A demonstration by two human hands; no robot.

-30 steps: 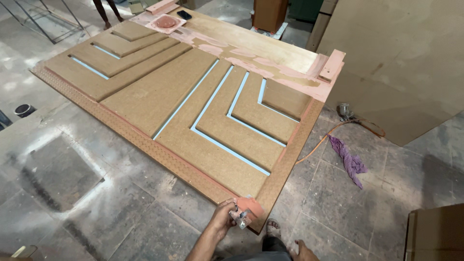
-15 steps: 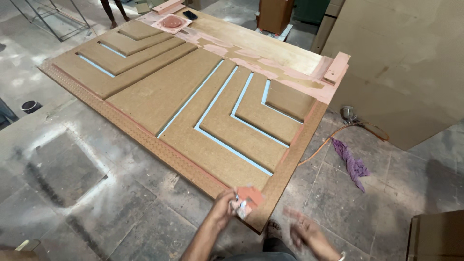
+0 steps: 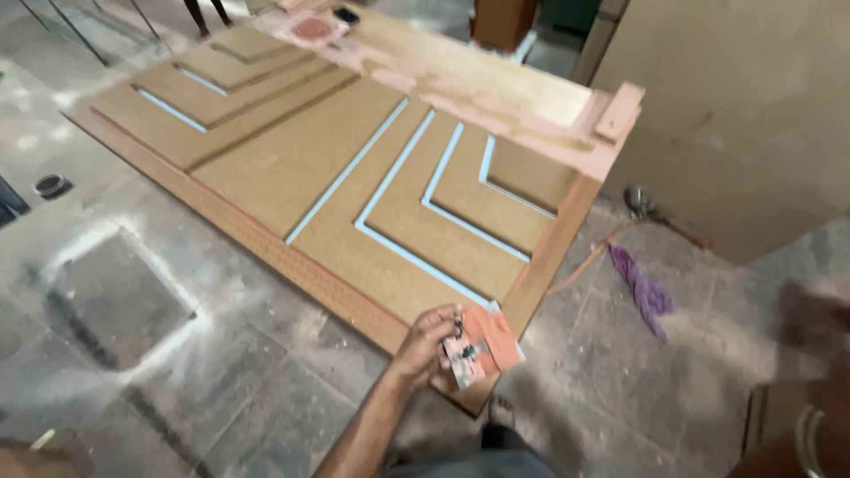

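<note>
At six o'clock, nearest the viewer, the left hand (image 3: 427,347) has its fingers curled shut around a small putty-smeared scraper card (image 3: 467,357), pressed flat on the near corner of a large brown door panel (image 3: 354,177), apparently to spread a salmon-coloured filler patch (image 3: 496,341). The right hand is out of view. At three o'clock lies a purple rag (image 3: 648,292). Pale blue grooves (image 3: 416,257) run toward twelve o'clock.

Soft even indoor light, faint shadows, slight motion blur throughout, heavier smear at right edge
</note>
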